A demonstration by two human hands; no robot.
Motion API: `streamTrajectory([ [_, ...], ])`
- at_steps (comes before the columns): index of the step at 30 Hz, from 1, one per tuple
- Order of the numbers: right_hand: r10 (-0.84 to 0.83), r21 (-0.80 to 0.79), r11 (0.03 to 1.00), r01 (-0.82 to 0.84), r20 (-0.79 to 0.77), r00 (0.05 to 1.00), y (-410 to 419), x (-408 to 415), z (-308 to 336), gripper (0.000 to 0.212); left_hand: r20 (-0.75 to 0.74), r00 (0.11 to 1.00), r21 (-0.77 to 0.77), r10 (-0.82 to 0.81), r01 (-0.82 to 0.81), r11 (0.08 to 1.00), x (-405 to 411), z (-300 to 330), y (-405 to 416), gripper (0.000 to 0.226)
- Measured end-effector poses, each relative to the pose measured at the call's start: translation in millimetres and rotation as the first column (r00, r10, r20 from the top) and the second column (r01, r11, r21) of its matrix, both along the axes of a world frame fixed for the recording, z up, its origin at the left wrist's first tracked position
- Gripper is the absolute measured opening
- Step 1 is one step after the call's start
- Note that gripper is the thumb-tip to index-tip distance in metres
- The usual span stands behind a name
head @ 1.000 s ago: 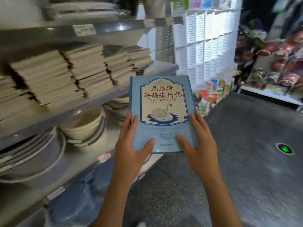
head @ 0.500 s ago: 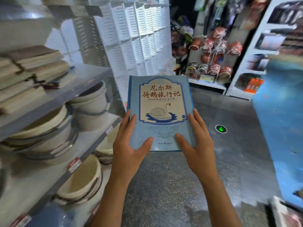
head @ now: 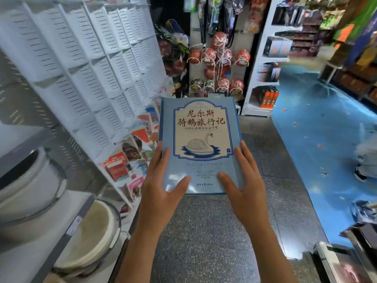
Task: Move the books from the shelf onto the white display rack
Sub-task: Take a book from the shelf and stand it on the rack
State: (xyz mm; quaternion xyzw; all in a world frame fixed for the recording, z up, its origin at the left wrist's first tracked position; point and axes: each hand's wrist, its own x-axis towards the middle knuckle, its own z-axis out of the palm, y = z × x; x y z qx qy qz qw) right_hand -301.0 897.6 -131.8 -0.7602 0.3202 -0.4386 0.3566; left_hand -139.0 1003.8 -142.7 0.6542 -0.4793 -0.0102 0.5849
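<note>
Both hands, left (head: 161, 193) and right (head: 247, 190), grip a blue book (head: 199, 144), thumbs on its cover. White rack (head: 85, 64) at left; balls (head: 222, 56) hang ahead.

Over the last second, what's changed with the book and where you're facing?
The view has swung right, away from the shelf of stacked books, toward the white display rack, which now fills the left side. Unchanged: the left hand and right hand keep the same grip on the blue swan book, cover up.
</note>
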Motion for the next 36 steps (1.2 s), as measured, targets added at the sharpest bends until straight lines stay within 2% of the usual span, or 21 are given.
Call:
streamTrajectory([
  [4,0.004,0.057,0.998,-0.006,0.039,0.999,-78.8,17.7,-13.4,0.081,0.01,1.0,-0.015,0.012,-0.012,1.0,16.8,-14.2,-77.9,0.078],
  [8,0.075,0.227,0.969,-0.098,0.107,0.991,-174.8,37.7,-21.2,0.088,0.028,0.999,-0.036,0.041,-0.04,0.999,37.1,-25.1,-167.3,0.079],
  [14,0.213,0.306,0.926,-0.22,0.057,0.975,-316.4,67.2,-14.4,0.086,0.005,0.997,-0.037,0.071,-0.071,0.997,62.6,-24.1,-290.0,0.078],
  [17,0.239,0.366,0.903,-0.226,0.01,0.971,-365.5,86.6,-11.0,0.094,-0.047,0.997,-0.011,0.063,-0.064,0.998,74.1,-26.4,-330.8,0.077],
  [20,0.26,0.433,0.87,-0.237,0.005,0.965,-407.5,105.5,-17.0,0.09,-0.062,0.996,0.025,0.068,-0.067,0.997,93.9,-34.8,-365.4,0.08],
  [23,0.245,0.428,0.872,-0.238,0.039,0.969,-448.4,126.1,-28.0,0.086,-0.173,0.984,0.098,0.038,-0.021,0.995,112.8,-40.8,-401.0,0.092],
  [26,0.256,0.387,0.883,-0.264,0.073,0.964,-481.5,152.4,-40.0,0.087,-0.317,0.943,0.164,0.099,-0.048,0.985,134.8,-41.1,-438.7,0.108],
  [30,0.242,0.362,0.892,-0.269,0.12,0.963,-535.0,195.3,-54.9,0.087,-0.36,0.924,0.19,0.129,-0.063,0.98,187.5,-45.3,-500.0,0.084],
  [36,0.262,0.327,0.894,-0.308,0.177,0.949,-629.3,279.3,-45.7,0.086,-0.379,0.915,0.131,0.137,-0.093,0.987,278.6,-33.3,-603.1,0.077],
])
